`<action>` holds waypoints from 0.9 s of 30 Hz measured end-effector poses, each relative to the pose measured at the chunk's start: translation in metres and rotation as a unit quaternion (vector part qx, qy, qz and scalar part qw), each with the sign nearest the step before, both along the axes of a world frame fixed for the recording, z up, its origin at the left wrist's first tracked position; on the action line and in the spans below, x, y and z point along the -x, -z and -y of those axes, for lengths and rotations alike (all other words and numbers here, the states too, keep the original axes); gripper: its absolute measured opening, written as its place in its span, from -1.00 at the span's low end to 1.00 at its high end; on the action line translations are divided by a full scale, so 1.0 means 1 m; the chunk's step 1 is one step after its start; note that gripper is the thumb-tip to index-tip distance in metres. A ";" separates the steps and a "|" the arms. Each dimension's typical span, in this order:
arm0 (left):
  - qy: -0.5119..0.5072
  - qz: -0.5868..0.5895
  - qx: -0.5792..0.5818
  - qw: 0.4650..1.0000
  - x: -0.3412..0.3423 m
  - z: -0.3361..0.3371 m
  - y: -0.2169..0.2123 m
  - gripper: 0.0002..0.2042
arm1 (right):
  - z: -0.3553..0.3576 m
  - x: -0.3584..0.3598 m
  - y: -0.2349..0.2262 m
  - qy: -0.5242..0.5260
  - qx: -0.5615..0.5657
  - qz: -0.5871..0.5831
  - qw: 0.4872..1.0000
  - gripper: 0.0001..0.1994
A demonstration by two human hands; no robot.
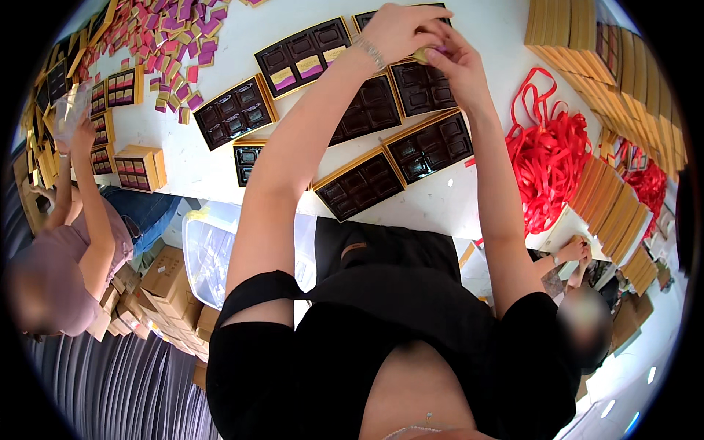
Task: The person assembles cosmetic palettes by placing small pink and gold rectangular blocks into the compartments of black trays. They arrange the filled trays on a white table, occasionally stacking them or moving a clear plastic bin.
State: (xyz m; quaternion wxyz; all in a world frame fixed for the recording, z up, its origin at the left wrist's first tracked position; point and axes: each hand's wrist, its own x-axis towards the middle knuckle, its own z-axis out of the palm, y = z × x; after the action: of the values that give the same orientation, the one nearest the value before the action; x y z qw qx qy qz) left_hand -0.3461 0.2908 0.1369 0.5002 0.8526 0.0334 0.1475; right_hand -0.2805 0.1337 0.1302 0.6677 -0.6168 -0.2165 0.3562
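Looks like I'm on the placing step, one piece at a time. My right hand [460, 72] has a small yellow-and-purple piece [420, 56] pinched at the fingertips, up above the dark trays [429, 147] on the worktop [205, 172]. My left hand [396, 31] is right beside it, can't tell if it's gripping anything. Next move, I'd guess, calls for a light pinch and lining up with a pocket.

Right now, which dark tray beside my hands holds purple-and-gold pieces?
The gold-edged tray directly left of your silver bracelet: pieces fill its lower row; others show none.
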 end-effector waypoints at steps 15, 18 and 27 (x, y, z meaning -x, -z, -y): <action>-0.328 -0.100 -0.437 0.831 -0.008 -0.166 0.061 -0.32 | 0.012 -0.016 0.054 0.004 0.278 0.571 0.772 -0.51; -0.255 -0.216 -0.480 0.811 -0.026 -0.154 0.043 -0.33 | 0.019 -0.009 0.041 -0.123 0.374 0.625 0.674 -0.21; -0.037 -0.112 -0.467 0.877 0.016 -0.176 0.065 -0.37 | -0.035 -0.057 0.020 -0.048 0.226 0.576 0.784 -0.48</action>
State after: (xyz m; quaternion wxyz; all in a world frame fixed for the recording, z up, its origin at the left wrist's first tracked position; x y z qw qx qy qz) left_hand -0.3620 0.4672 0.0719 0.0315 0.9960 0.0478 0.0683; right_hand -0.2235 0.1688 0.1101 0.2425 -0.8290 -0.5039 0.0054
